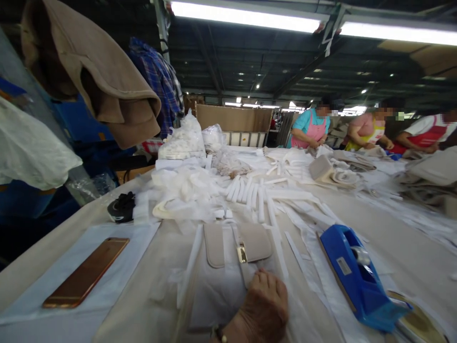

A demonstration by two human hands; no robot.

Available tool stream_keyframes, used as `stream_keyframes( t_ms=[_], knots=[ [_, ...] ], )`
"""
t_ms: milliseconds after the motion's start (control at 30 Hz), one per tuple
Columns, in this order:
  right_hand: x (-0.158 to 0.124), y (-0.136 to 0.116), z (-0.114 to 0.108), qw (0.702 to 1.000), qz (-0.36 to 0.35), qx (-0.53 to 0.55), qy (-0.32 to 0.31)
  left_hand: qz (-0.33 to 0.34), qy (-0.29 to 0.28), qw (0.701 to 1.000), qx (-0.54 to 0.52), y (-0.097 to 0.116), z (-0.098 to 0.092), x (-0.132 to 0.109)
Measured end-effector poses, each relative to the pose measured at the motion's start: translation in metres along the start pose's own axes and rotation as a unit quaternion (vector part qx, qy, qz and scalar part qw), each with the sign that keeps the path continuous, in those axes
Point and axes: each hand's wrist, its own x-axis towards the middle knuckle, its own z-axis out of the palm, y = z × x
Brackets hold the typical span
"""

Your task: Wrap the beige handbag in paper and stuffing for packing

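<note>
A pale beige bag (214, 295) lies on the table in front of me, its body under thin whitish wrapping. Its flap (255, 242) carries a gold metal clasp (243, 253) on a narrow strap (245, 274). My left hand (264, 305) comes in from the bottom edge, a band on its wrist. The curled fingers are closed at the lower end of the strap, below the clasp; the fingertips are partly hidden. My right hand is out of view.
A blue tape dispenser (360, 281) stands at right beside a tape roll (417, 319). A phone (87, 271) lies left on white sheets. White strips (246, 193) and crumpled wrapping (185, 186) cover the table beyond. Co-workers (310, 126) stand at the far right.
</note>
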Motion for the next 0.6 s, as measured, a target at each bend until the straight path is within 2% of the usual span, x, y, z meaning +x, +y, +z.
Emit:
stream_keyframes(
  t_ms=[67, 133, 167, 267, 367, 433, 500, 533, 600],
  knots=[
    [0.002, -0.030, -0.019, 1.000, 0.010, -0.026, 0.000, -0.024, 0.011, 0.999, -0.018, 0.000, 0.001, 0.000],
    [0.023, -0.053, -0.028, 0.998, 0.023, -0.060, -0.002, -0.037, 0.026, 0.999, -0.025, 0.004, 0.009, -0.001],
    [0.041, -0.058, -0.028, 0.995, 0.023, -0.093, 0.024, -0.038, 0.039, 0.998, -0.023, 0.007, 0.015, -0.003],
    [0.101, -0.047, -0.015, 0.984, -0.019, -0.165, 0.059, -0.016, 0.071, 0.997, 0.013, 0.013, 0.040, -0.013],
    [0.144, -0.011, 0.002, 0.966, -0.032, -0.248, 0.070, 0.021, 0.065, 0.998, 0.008, 0.007, 0.055, -0.021],
    [0.155, 0.015, 0.006, 0.964, -0.008, -0.260, 0.061, 0.038, 0.074, 0.996, -0.031, -0.012, 0.049, -0.021],
    [0.156, 0.037, 0.005, 0.963, 0.020, -0.263, 0.051, 0.029, 0.086, 0.994, -0.064, -0.044, 0.032, -0.017],
    [0.155, 0.045, 0.003, 0.964, 0.032, -0.261, 0.046, -0.021, 0.097, 0.992, -0.081, -0.063, 0.022, -0.014],
    [0.152, 0.055, -0.001, 0.965, 0.048, -0.255, 0.037, -0.163, 0.044, 0.984, -0.048, -0.101, 0.004, -0.007]
  ],
)
